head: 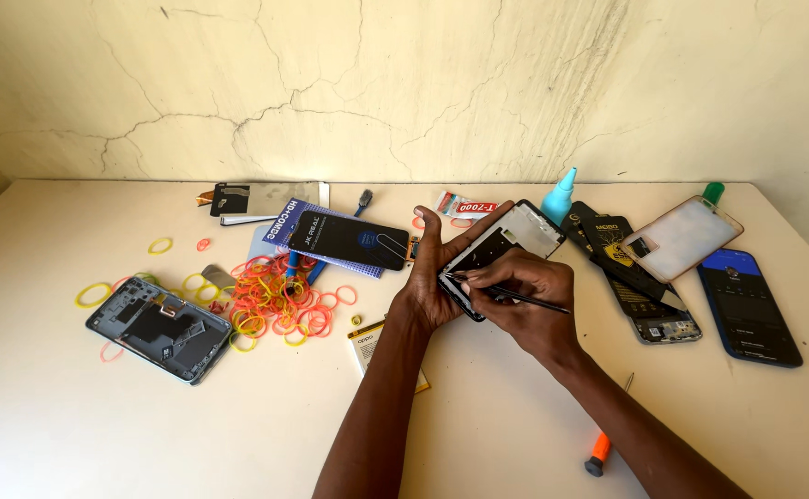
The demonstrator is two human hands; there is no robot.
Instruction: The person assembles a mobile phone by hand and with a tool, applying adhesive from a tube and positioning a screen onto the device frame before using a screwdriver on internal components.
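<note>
Cracked plaster backs a pale bench (54,416) strewn with rubber bands (275,300). Left hand (432,277) cradles an opened phone frame (501,249) above the bench's middle, steadying it, long axis slanting up-right toward the blue bottle (560,196). Right hand (525,296) pinches a thin black tool (525,298) (pen-like), tip at the frame's lower-left end.

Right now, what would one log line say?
left hand: holds phone frame | right hand: works thin black tool at frame edge | nearby: rubber bands, orange screwdriver
</note>
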